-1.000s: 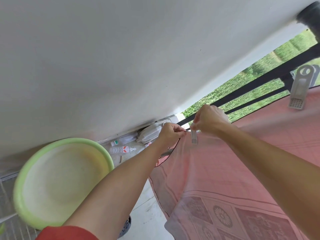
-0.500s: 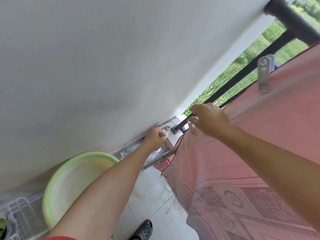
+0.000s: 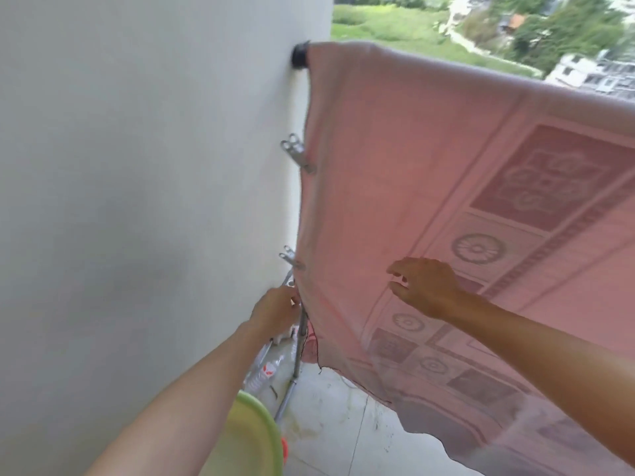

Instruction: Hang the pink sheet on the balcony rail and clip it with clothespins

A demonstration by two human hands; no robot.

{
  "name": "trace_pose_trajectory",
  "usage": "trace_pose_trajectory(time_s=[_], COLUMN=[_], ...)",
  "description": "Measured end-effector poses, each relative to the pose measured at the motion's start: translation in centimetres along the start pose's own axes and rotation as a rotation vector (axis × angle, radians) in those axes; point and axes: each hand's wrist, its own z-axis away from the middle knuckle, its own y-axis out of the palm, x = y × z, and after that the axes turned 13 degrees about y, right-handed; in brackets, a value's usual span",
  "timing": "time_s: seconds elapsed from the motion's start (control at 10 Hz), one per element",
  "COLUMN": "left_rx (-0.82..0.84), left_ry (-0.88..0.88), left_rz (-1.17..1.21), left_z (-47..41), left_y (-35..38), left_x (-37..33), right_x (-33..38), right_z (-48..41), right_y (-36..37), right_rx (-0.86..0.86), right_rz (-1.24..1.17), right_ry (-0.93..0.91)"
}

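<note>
Head: pink sheet draped over rail (patterned, clipped).

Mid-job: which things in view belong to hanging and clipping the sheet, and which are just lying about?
Belong to the job: pink sheet, draped over the balcony rail; upper clothespin and lower clothespin on its edge; left hand at that edge; right hand, open before the sheet.
Lying about: green basin; plastic bottles on the floor.
</note>
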Motion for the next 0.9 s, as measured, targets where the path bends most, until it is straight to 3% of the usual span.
trace_pose_trajectory(time_s=[0.3, 0.6, 0.8, 0.9], left_rx=[-0.096, -0.361, -0.771, -0.783], left_ry=[0.33, 0.585, 0.865, 0.831], left_rz=[-0.19, -0.315, -0.288, -0.328], left_z=[-1.3, -0.7, -0.7, -1.9], left_y=[-1.1, -5.4, -9.9, -10.8], left_x=[-16.0, -30.5, -38.7, -41.0], right_x=[-13.3, -21.3, -22.4, -21.3], right_z=[8.6, 14.4, 19.8, 23.7], right_y=[-2.7, -6.6, -14.7, -20.2], right_rx=[-0.156, -0.357, -0.732, -0.969], right_rz=[-0.127, -0.242, -0.436, -0.592], right_ry=[0.201, 0.295, 0.237, 0.114])
